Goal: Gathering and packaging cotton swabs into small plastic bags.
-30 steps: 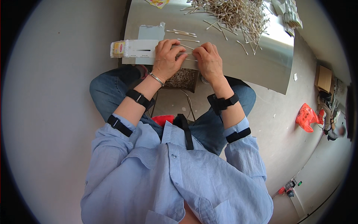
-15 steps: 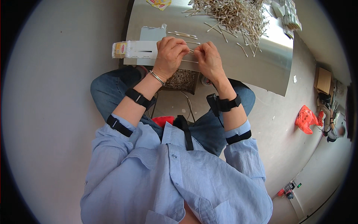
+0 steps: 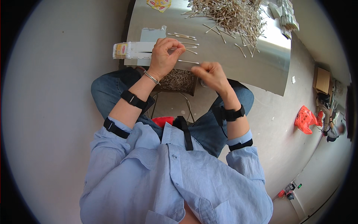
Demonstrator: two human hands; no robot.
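Table: a smooth grey top, the near edge in front of the person's knees.
Left hand: above the table's near part, palm inward, thumb and forefinger tips brought close together. A swab slants out from beside those tips; whether they pinch it or it lies behind them, I cannot tell.
Right hand: at the table's near edge, fingers curled in and the tips blurred; whether it grasps anything, I cannot tell.
Near swab: lies just inside the table's near edge, one white tip close to the right hand.
Loose swabs: a few lie roughly side by side on the table, beyond the left hand.
Pile: a large heap of swabs on the table's far part.
Pack: a row of white-tipped swabs with a yellow label, at the table's left edge.
Card: white with a dark slot, running from the pack toward the left hand.
Strip: pale blue-grey, on the table under the card.
Packets: yellow, at the table's far left.
Tray: full of swabs, below the table's near edge.
Bag: red, on the floor right of the table.
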